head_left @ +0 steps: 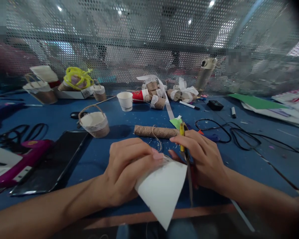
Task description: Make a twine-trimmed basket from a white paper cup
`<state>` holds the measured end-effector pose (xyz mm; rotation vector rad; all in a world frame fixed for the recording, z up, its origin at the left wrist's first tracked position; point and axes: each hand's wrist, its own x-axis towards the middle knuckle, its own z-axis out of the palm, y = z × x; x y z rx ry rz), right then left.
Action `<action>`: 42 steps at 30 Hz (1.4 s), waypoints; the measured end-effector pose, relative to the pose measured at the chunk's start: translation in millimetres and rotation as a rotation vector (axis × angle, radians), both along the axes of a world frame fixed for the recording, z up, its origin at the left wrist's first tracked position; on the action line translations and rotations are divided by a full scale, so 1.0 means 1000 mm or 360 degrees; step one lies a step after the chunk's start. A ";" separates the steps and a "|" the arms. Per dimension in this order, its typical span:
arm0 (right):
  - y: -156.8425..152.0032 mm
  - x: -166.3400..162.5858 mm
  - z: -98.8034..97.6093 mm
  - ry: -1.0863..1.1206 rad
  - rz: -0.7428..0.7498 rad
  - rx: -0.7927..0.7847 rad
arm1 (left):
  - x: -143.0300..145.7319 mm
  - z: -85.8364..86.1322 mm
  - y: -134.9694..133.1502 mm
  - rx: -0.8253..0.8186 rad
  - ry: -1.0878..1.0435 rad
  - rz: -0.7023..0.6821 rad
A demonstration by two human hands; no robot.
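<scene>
My left hand (pixel 126 169) is closed on a white paper cup (pixel 161 191), which lies on its side with its base toward me, at the near edge of the blue table (pixel 129 116). My right hand (pixel 201 159) grips a pair of scissors with yellow handles (pixel 183 139); the blades run down along the cup's right side. Just beyond both hands lies a roll of brown burlap tied with twine (pixel 155 131).
A small burlap basket with a handle (pixel 94 122) stands left of centre, beside a black tablet (pixel 52 159) and a purple glue gun (pixel 22 159). White cup (pixel 125 100), more wrapped cups (pixel 156 96), black cables (pixel 239 132), green paper (pixel 256 101) and a perforated screen (pixel 149 43) behind.
</scene>
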<state>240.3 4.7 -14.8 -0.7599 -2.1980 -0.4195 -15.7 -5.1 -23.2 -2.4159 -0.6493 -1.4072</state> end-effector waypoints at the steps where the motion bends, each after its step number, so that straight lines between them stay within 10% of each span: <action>1: 0.001 0.001 0.000 -0.0013 -0.0032 0.0000 | 0.003 0.003 -0.001 0.0035 0.0026 -0.0053; 15: -0.002 -0.006 0.005 0.0635 0.0378 -0.0947 | 0.009 0.001 0.011 -0.0274 0.0191 -0.0136; 29: 0.003 0.012 -0.001 0.0028 0.0352 -0.0145 | 0.014 -0.002 0.012 -0.0499 0.0453 -0.0156; 42: 0.000 0.011 0.008 0.0001 0.0185 0.0045 | 0.009 0.007 0.015 -0.0066 0.0073 -0.0035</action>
